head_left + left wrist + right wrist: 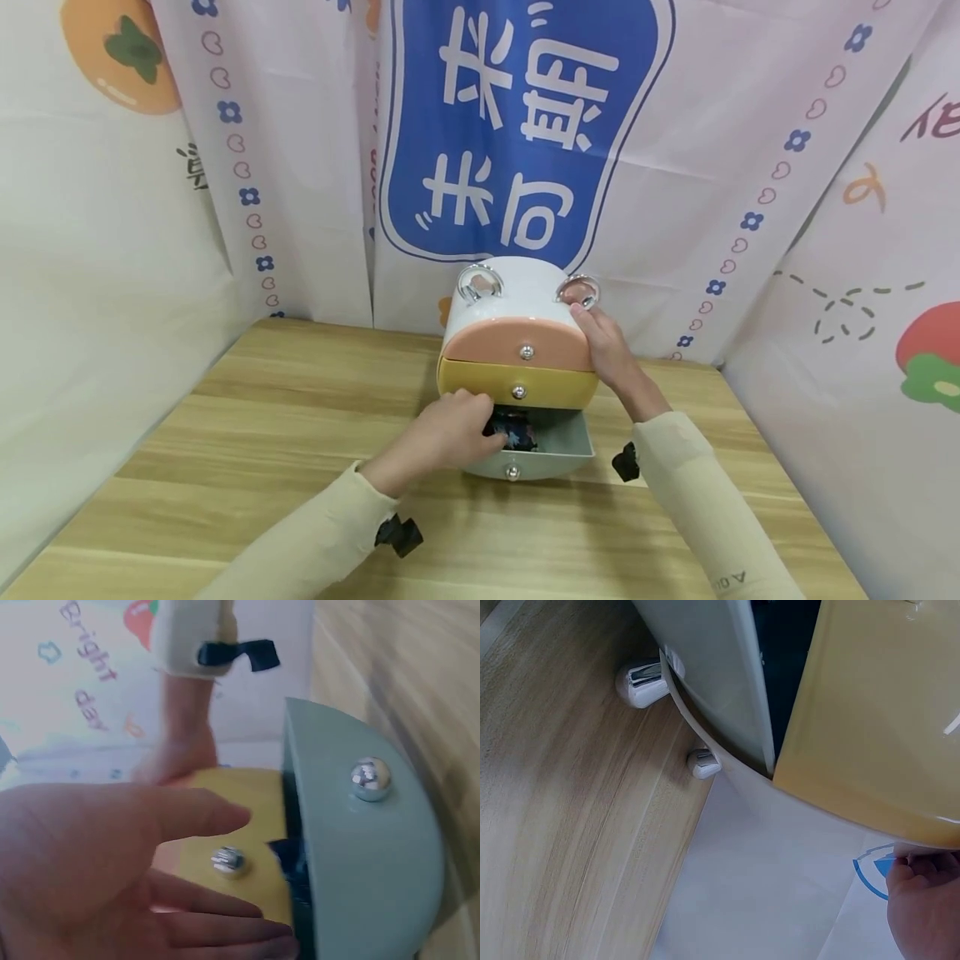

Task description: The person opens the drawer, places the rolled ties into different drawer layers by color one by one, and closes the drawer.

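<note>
A small rounded drawer cabinet (525, 287) has a white top, with a pink drawer (487, 342), a yellow drawer (555, 387) and a pale green bottom drawer (566, 437). The green drawer is pulled out. Inside it lies a dark patterned item (517, 432), partly hidden. My left hand (450, 429) is over the left part of this drawer; in the left wrist view its thumb and fingers are apart with nothing between them. My right hand (611, 358) holds the cabinet's right side, thumb near a round metal ring; its curled fingers (926, 870) show at the side edge.
The cabinet stands on a wood-grain table (300, 417), near its back edge. Printed cloth (300, 167) hangs behind and at both sides. Two metal rings stand up from the cabinet's top, and silver feet (703, 763) show underneath.
</note>
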The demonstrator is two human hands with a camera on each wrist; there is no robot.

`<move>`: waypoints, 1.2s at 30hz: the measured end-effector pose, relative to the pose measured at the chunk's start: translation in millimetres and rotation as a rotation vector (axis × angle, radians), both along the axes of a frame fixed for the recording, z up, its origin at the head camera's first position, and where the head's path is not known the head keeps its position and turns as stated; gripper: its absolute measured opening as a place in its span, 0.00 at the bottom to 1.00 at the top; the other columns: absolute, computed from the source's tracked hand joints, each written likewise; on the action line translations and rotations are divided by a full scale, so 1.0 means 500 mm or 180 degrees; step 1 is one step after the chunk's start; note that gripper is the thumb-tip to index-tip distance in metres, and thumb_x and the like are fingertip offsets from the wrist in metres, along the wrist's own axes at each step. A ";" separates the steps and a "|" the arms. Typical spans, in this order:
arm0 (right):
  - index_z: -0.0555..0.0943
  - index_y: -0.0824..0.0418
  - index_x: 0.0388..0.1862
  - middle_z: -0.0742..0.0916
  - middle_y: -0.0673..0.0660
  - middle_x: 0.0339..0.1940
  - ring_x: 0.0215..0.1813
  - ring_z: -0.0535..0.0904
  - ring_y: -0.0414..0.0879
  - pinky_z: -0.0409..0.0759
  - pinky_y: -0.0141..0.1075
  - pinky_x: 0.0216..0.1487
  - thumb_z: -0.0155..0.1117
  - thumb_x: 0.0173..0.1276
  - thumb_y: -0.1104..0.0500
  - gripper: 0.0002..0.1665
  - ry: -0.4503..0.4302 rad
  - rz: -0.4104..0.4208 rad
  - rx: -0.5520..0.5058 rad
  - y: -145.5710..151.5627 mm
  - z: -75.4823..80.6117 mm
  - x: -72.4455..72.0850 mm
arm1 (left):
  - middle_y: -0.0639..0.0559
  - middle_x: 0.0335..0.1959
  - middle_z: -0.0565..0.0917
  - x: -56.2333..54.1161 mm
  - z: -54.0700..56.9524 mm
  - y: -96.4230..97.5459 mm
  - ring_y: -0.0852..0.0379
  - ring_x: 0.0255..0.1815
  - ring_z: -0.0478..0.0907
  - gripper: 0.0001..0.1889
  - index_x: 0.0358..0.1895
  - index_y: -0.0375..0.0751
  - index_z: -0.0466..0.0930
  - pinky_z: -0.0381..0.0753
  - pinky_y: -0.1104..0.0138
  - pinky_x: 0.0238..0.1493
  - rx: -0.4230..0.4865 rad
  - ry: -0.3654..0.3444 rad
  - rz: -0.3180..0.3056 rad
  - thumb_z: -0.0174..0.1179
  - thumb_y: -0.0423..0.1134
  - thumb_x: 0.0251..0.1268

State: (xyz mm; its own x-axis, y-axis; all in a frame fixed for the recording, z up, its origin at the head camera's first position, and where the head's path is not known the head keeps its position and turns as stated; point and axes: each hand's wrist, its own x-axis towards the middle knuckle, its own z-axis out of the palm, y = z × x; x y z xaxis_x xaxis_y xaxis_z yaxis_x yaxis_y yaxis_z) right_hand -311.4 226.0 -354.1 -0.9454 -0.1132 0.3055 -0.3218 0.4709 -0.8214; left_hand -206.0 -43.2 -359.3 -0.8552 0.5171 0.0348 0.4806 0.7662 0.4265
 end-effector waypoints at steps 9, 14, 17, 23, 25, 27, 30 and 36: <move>0.72 0.62 0.75 0.82 0.67 0.58 0.57 0.76 0.53 0.71 0.46 0.64 0.41 0.84 0.36 0.38 0.0043 0.0001 0.0003 0.002 0.003 -0.004 | 0.66 0.11 0.63 0.054 0.023 -0.009 0.69 0.13 0.59 0.21 0.17 0.48 0.73 0.60 0.71 0.18 0.0566 0.0325 -0.0093 0.68 0.45 0.69; 0.72 0.61 0.75 0.82 0.66 0.54 0.53 0.77 0.54 0.73 0.45 0.61 0.41 0.83 0.33 0.40 -0.0028 -0.0004 0.0032 0.002 0.001 -0.004 | 0.67 0.08 0.57 0.070 -0.009 -0.002 0.70 0.11 0.55 0.27 0.12 0.51 0.64 0.55 0.73 0.18 0.0555 0.0081 -0.0253 0.69 0.44 0.68; 0.71 0.61 0.76 0.83 0.66 0.54 0.52 0.77 0.53 0.73 0.44 0.60 0.40 0.83 0.33 0.41 -0.0052 -0.0013 0.0066 0.002 0.000 -0.005 | 0.68 0.07 0.54 0.079 -0.039 0.006 0.72 0.10 0.53 0.31 0.11 0.54 0.59 0.54 0.74 0.16 0.0495 0.0084 -0.0273 0.69 0.45 0.66; 0.71 0.59 0.76 0.82 0.67 0.56 0.55 0.77 0.55 0.73 0.45 0.61 0.40 0.83 0.33 0.40 -0.0058 -0.0003 0.0049 0.003 -0.002 -0.006 | 0.64 0.09 0.60 0.090 -0.096 0.026 0.66 0.13 0.59 0.30 0.11 0.54 0.58 0.61 0.70 0.15 0.0325 0.0200 -0.0121 0.71 0.48 0.62; 0.71 0.58 0.76 0.82 0.66 0.60 0.57 0.76 0.55 0.72 0.45 0.63 0.40 0.83 0.33 0.39 -0.0047 0.0005 0.0039 0.003 -0.002 -0.006 | 0.62 0.12 0.65 0.092 -0.111 0.032 0.62 0.16 0.64 0.27 0.13 0.54 0.61 0.65 0.67 0.16 0.0309 0.0191 -0.0050 0.71 0.49 0.61; 0.71 0.58 0.77 0.82 0.66 0.62 0.59 0.76 0.55 0.71 0.46 0.64 0.41 0.83 0.33 0.39 -0.0038 0.0007 0.0021 0.003 -0.002 -0.005 | 0.59 0.14 0.69 0.092 -0.124 0.038 0.59 0.18 0.68 0.25 0.15 0.54 0.64 0.68 0.64 0.17 0.0302 0.0212 0.0015 0.71 0.49 0.60; 0.72 0.60 0.75 0.82 0.66 0.58 0.56 0.77 0.54 0.72 0.45 0.62 0.41 0.83 0.34 0.39 -0.0036 0.0002 0.0014 0.001 -0.002 -0.004 | 0.57 0.14 0.72 0.091 -0.141 0.046 0.58 0.19 0.70 0.23 0.16 0.53 0.67 0.68 0.63 0.16 0.0305 0.0273 0.0093 0.72 0.49 0.60; 0.72 0.61 0.75 0.83 0.67 0.52 0.50 0.77 0.53 0.74 0.44 0.58 0.41 0.83 0.33 0.39 -0.0029 -0.0020 0.0039 0.002 0.001 -0.001 | 0.52 0.17 0.79 0.085 -0.165 0.056 0.57 0.19 0.74 0.21 0.16 0.51 0.72 0.68 0.62 0.15 0.0270 0.0447 0.0282 0.71 0.49 0.63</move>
